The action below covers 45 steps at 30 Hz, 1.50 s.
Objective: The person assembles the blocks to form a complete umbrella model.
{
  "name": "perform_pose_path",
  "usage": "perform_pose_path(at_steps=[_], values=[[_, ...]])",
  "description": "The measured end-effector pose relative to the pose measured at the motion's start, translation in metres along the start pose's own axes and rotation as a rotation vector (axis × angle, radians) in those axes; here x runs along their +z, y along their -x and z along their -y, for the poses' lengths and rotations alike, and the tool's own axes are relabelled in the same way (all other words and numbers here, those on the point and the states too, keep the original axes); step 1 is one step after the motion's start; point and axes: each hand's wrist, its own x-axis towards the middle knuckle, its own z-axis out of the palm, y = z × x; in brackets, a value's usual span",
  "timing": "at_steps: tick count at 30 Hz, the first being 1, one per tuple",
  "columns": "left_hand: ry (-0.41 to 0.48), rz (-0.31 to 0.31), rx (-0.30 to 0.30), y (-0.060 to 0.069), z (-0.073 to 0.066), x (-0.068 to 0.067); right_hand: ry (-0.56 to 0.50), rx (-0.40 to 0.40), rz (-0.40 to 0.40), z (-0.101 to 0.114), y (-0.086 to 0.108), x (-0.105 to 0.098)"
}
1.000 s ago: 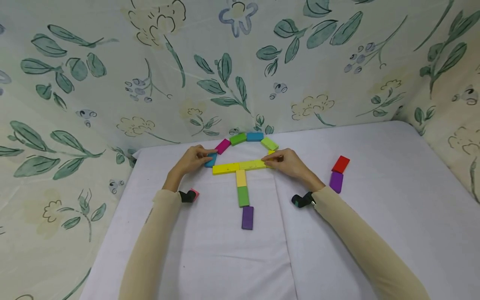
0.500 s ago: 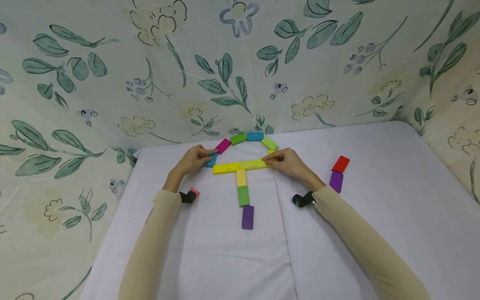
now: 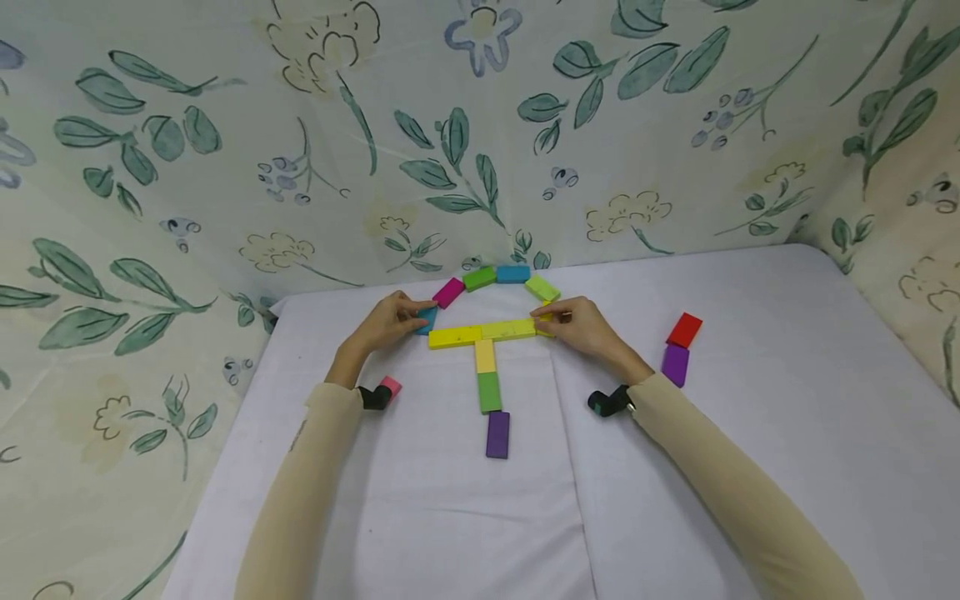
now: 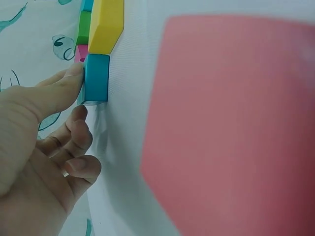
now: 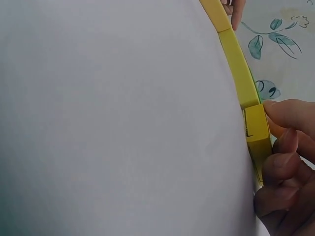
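Note:
In the head view my left hand pinches a blue block at the left end of an arch of colored blocks. The left wrist view shows the thumb against that blue block, with the other fingers bent beside it. At the arch's right end my right hand holds a yellow block, partly hidden by the fingers. Between the hands lies a row of two yellow blocks. Magenta, green, blue and lime blocks form the curve above it.
Below the row, a yellow-orange block, a green block and a purple block run downward. A pink block lies near the left wrist. Red and purple blocks lie right on the white cloth.
The head view has shifted slightly. Both hands stay at the two ends of the arch; the right fingers move very slightly on the yellow block.

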Motion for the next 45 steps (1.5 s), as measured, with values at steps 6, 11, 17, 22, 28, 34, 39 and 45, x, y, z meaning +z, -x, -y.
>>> perform_pose_path(at_steps=[6, 11, 17, 22, 28, 34, 39, 45], values=[[0.003, 0.001, 0.006, 0.0004, 0.0031, 0.0006, -0.002, 0.031, -0.008, 0.0004, 0.0019, -0.0011], [0.005, -0.001, 0.009, 0.0015, 0.0039, 0.0012, 0.009, 0.042, -0.024, -0.0015, 0.0026, -0.0002], [0.007, -0.004, 0.009, 0.0027, 0.0032, 0.002, 0.027, 0.035, -0.072, -0.0028, 0.0052, 0.0002], [0.002, -0.004, -0.006, 0.0032, 0.0012, 0.0016, 0.035, 0.027, -0.108, -0.0017, 0.0074, 0.0015], [0.006, -0.009, -0.012, 0.002, 0.0031, 0.0027, 0.022, 0.03, -0.136, -0.0012, 0.0063, 0.0041], [0.004, -0.033, -0.021, 0.002, 0.0053, 0.0054, 0.0, 0.05, -0.149, 0.0006, 0.0054, 0.006], [0.002, -0.047, -0.019, 0.0024, 0.006, 0.0067, -0.006, 0.043, -0.133, 0.0025, 0.0043, 0.007], [0.002, -0.052, -0.007, 0.0015, 0.0069, 0.008, -0.009, 0.049, -0.107, 0.002, 0.0034, 0.0058]])
